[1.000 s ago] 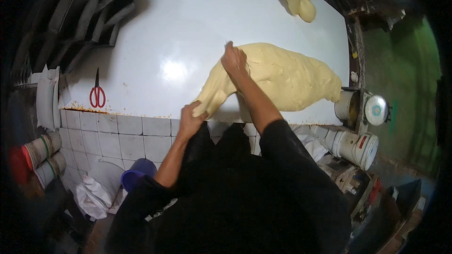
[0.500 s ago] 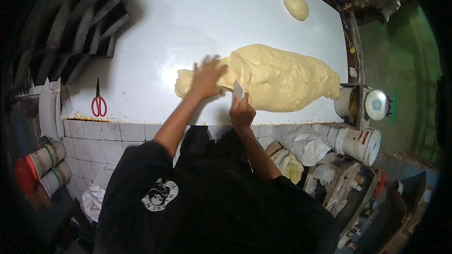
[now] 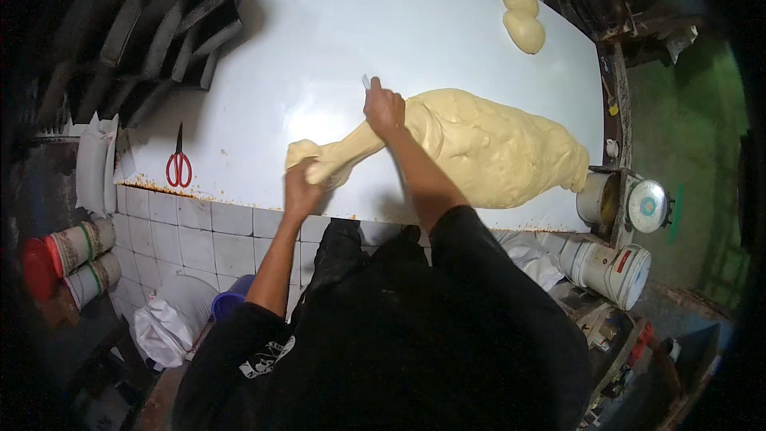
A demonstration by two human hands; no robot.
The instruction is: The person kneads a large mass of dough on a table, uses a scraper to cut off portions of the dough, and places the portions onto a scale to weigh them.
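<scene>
A large mass of pale yellow dough (image 3: 503,148) lies on the white table, its left part drawn out into a narrower strip (image 3: 357,144). Fingers closed, my left hand (image 3: 300,191) grips the strip's left end near the table's front edge. My right hand (image 3: 385,110) is at the far side of the dough, where the strip joins the thick part. A pale dough scraper (image 3: 366,81) sticks out of its closed fingers; most of the scraper is hidden by the hand.
Red-handled scissors (image 3: 179,166) lie at the table's left, near stacked dark metal pans (image 3: 152,24). Two rounded dough pieces (image 3: 523,30) sit at the far right. A metal pot (image 3: 592,199) stands beside the right corner, with white buckets (image 3: 622,273) below. White tabletop (image 3: 311,40) extends beyond the dough.
My left hand has come nearer and closed on the strip's end. My right hand has moved away across the dough with the scraper. The far dough piece and another person's fingers have left view.
</scene>
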